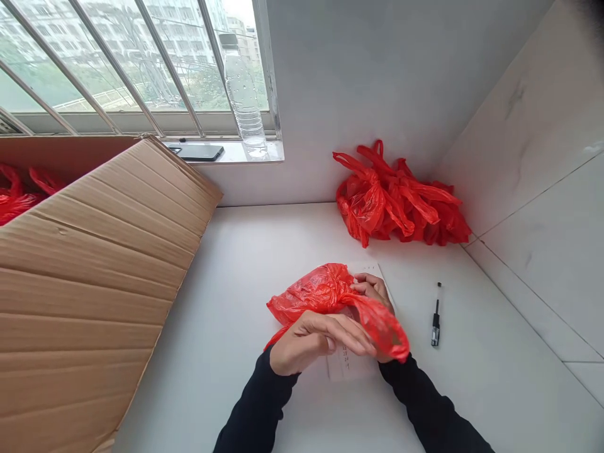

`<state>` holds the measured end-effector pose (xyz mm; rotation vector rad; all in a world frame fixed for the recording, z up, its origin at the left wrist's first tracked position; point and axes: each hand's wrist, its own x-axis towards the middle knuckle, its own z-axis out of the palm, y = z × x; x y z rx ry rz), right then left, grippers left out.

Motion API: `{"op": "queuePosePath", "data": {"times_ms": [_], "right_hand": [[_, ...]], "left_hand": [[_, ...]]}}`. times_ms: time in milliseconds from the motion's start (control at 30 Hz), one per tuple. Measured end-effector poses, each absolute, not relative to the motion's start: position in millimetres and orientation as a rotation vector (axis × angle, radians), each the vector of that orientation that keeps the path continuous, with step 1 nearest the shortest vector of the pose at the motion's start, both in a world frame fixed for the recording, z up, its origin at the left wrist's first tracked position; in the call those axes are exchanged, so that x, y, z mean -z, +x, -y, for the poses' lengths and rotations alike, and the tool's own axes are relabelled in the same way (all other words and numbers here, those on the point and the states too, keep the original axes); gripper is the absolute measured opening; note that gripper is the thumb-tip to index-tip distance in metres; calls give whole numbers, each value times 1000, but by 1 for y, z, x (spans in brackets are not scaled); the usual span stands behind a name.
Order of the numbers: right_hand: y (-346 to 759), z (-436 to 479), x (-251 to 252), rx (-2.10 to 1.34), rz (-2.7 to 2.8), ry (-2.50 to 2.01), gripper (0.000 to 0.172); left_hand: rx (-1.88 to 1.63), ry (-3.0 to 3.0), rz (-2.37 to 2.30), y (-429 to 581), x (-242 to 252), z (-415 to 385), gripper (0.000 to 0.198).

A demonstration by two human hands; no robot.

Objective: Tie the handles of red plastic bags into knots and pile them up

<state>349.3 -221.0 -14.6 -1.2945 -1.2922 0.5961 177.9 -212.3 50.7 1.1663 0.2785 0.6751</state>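
Note:
A red plastic bag [316, 290] lies on the white table in front of me, over a white paper sheet [346, 365] with handwriting. My left hand [317, 340] rests on the bag's near side, fingers stretched toward the right and held together over a red strip of it. My right hand [374, 290] pinches the bag's gathered neck near the middle, with a red loop [384, 327] draped over its wrist. Both arms wear black sleeves.
A pile of tied red bags [399, 201] sits in the far corner. A black pen [435, 321] lies to the right. A large cardboard box [94, 277] with red bags inside fills the left. A water bottle [244, 94] and a phone [197, 151] stand on the windowsill.

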Motion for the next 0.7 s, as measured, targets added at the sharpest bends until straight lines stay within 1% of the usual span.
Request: {"op": "queuePosePath", "data": {"times_ms": [67, 167, 267, 400, 467, 567, 633, 700], "right_hand": [[352, 222, 10, -576, 1187, -1322, 15], [357, 225, 1, -747, 912, -1218, 21], [361, 227, -6, -986, 670, -1043, 23], [362, 227, -11, -1216, 527, -916, 26], [362, 228, -12, -1296, 492, -857, 28], [362, 229, -11, -1404, 484, -796, 29], [362, 231, -9, -1463, 515, -773, 29], [362, 235, -5, -1459, 604, -772, 24]], "left_hand": [[-480, 1265, -285, 180, -47, 215, 30], [-363, 1293, -472, 187, -33, 215, 29], [-505, 1180, -656, 189, -22, 210, 32], [-760, 980, -775, 184, -21, 199, 35], [-791, 891, -772, 180, -21, 196, 41], [-804, 761, -693, 178, -16, 194, 57], [-841, 698, -648, 178, -12, 194, 61], [-854, 681, -598, 178, -11, 195, 62]]}}
